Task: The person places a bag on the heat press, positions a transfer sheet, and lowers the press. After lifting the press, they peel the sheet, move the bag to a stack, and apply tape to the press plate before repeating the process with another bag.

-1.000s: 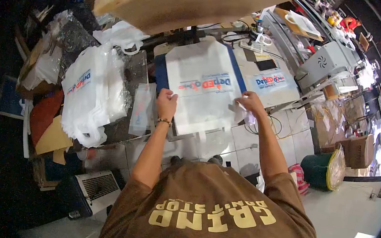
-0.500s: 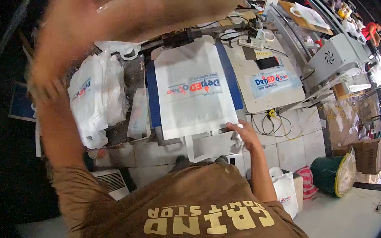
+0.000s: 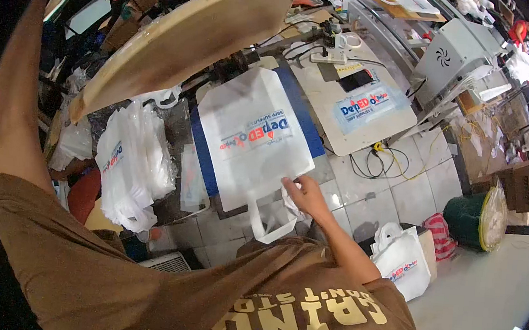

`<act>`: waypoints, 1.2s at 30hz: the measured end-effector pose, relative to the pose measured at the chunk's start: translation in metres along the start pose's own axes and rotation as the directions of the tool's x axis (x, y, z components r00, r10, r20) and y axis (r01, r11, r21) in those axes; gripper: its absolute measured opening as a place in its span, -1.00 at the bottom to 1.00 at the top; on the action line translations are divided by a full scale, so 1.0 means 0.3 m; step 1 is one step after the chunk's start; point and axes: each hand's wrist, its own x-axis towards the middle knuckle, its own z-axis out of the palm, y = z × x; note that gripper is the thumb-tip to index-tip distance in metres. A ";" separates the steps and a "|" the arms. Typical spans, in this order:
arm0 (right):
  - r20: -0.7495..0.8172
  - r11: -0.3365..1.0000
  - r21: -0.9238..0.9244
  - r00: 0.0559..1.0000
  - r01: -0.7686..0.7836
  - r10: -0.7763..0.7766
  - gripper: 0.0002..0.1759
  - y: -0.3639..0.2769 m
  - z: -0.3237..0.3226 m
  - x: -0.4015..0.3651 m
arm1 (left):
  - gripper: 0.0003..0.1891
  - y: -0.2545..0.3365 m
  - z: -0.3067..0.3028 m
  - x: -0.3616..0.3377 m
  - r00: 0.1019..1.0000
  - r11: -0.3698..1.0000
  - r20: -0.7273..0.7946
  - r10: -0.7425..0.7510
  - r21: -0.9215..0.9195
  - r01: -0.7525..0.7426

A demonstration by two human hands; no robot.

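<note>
- Head view, hidden or unclear: The left hand was out of view beyond the picture's edge; only the left arm (image 3: 21,100) showed, so its grip could not be told. The tan board (image 3: 193,39), cut off at the top, blocked part of the background.
- Head view, right hand: The right hand (image 3: 307,197) was closed on crumpled white material (image 3: 290,200), exact nature undetermined, its fingertips at the white bag's near right corner.
- Head view, item position: The printed white bag (image 3: 239,163) lay flat on the blue pad (image 3: 198,143), its handle (image 3: 276,234) hanging over the near edge, beside the stacked bags (image 3: 133,160).
- Head view, changes: The left hand, blurred at upper left in the preceding frame, had left the view. The bag remained on the pad. The bag at lower right (image 3: 401,266) showed more fully.
</note>
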 end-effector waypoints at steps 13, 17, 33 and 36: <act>-0.023 0.941 0.340 1.000 -0.001 0.010 -0.44 0.352 -0.009 0.007 | -0.53 0.448 -0.336 -0.523 0.946 0.962 -0.310 -0.091 -0.272 0.003; 0.283 0.863 -0.450 0.953 0.229 -0.105 -0.58 0.110 -0.205 -0.202 | -0.55 0.712 -0.393 -0.922 0.815 0.770 0.579 0.020 -0.529 0.357; -0.038 0.704 -0.017 0.703 0.710 -0.710 -0.77 -0.279 0.039 -0.129 | -0.42 0.964 0.126 -1.515 0.791 0.604 0.605 -0.090 -0.598 0.527; -0.029 0.766 0.098 0.771 0.636 -0.636 -0.74 -0.276 0.031 -0.122 | -0.41 0.966 0.158 -1.538 0.884 0.710 0.459 -0.093 -0.591 0.382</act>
